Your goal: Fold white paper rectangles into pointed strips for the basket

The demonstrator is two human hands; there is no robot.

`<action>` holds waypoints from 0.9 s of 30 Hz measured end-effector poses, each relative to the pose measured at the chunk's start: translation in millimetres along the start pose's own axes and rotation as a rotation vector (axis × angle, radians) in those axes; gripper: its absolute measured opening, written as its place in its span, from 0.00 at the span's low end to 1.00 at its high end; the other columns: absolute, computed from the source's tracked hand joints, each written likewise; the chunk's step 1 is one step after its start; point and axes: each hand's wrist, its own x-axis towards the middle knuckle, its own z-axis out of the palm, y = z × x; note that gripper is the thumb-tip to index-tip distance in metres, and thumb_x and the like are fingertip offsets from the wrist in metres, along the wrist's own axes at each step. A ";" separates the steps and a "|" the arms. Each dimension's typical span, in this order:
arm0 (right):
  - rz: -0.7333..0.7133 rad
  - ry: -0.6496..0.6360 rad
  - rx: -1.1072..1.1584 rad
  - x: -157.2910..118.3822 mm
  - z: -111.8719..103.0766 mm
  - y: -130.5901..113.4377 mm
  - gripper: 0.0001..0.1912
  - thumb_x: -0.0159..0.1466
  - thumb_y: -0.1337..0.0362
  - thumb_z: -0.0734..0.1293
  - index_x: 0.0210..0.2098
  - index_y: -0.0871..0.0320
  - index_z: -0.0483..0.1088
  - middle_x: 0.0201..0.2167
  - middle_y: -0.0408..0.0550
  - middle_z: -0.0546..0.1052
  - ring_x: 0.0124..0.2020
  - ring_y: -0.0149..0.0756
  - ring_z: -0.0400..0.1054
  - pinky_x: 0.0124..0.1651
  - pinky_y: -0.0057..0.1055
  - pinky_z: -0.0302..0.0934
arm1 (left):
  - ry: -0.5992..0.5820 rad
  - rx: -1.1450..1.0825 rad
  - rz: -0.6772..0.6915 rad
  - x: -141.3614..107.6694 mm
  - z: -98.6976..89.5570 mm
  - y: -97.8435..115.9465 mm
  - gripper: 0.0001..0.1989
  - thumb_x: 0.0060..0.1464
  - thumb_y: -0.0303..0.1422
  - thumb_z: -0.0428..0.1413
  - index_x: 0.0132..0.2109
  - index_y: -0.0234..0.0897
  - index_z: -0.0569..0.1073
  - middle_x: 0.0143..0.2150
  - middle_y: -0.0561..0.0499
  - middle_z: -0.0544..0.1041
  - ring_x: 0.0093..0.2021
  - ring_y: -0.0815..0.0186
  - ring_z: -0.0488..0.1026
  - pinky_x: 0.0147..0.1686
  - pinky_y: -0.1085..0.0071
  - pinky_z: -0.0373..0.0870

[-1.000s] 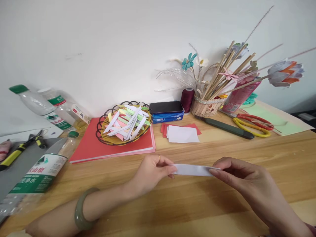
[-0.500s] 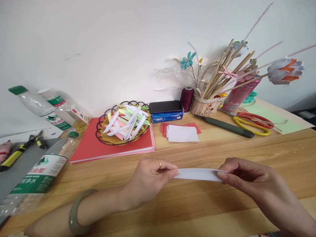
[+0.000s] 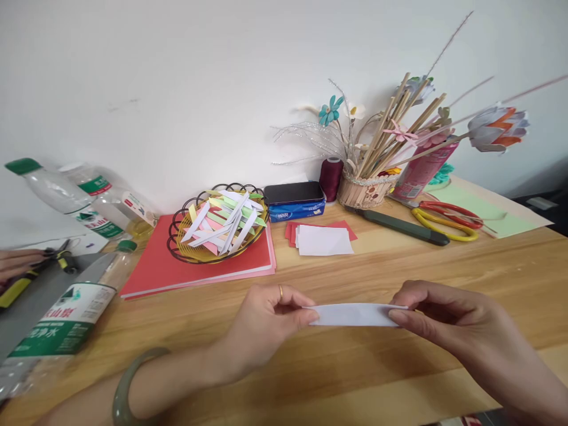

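Note:
A narrow white paper strip (image 3: 352, 315), apparently folded, is stretched level above the wooden table. My left hand (image 3: 275, 322) pinches its left end between thumb and fingers. At the other end, my right hand (image 3: 437, 325) grips the strip the same way. Beyond the hands lies a small stack of white paper slips (image 3: 326, 240) with red paper slips (image 3: 290, 234) under it. To the left, a woven basket (image 3: 174, 247) holds many folded paper strips (image 3: 226, 222) in white, green, pink and yellow.
Red paper sheets (image 3: 146, 266) lie under the basket. Behind are a phone (image 3: 295, 192) on a blue packet (image 3: 296, 211) and a thread spool (image 3: 331, 179). A green cutter (image 3: 399, 227) and scissors (image 3: 446, 222) lie right. Plastic bottles (image 3: 64, 319) stand left, near another person's hand (image 3: 20, 263).
The view has shifted slightly, moving the background left. Another person's hand has come in at the left edge, at the pliers. My hands keep their hold on the paper strip.

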 end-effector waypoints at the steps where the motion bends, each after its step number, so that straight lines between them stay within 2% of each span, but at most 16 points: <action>1: -0.004 0.000 0.002 -0.3 -0.3 0.2 0.21 0.48 0.43 0.68 0.18 0.54 0.71 0.17 0.43 0.69 0.20 0.32 0.62 0.22 0.26 0.57 | 0.003 -0.006 -0.005 -0.4 0.4 0.8 0.06 0.39 0.33 0.61 0.27 0.34 0.76 0.26 0.53 0.77 0.26 0.72 0.69 0.29 0.77 0.66; 12: 0.021 0.000 0.004 0.7 -0.2 3.1 0.20 0.48 0.43 0.69 0.18 0.54 0.71 0.17 0.43 0.69 0.20 0.32 0.62 0.22 0.26 0.58 | -0.016 0.008 -0.019 -1.6 1.1 1.3 0.12 0.39 0.37 0.64 0.29 0.32 0.77 0.27 0.49 0.78 0.28 0.67 0.73 0.30 0.74 0.69; 27: 0.038 0.009 -0.018 0.7 -1.0 4.4 0.21 0.48 0.41 0.68 0.18 0.53 0.71 0.17 0.43 0.70 0.21 0.34 0.64 0.23 0.28 0.59 | -0.047 0.067 -0.016 -2.3 0.2 3.1 0.14 0.45 0.42 0.61 0.30 0.32 0.78 0.26 0.48 0.78 0.29 0.64 0.75 0.32 0.71 0.72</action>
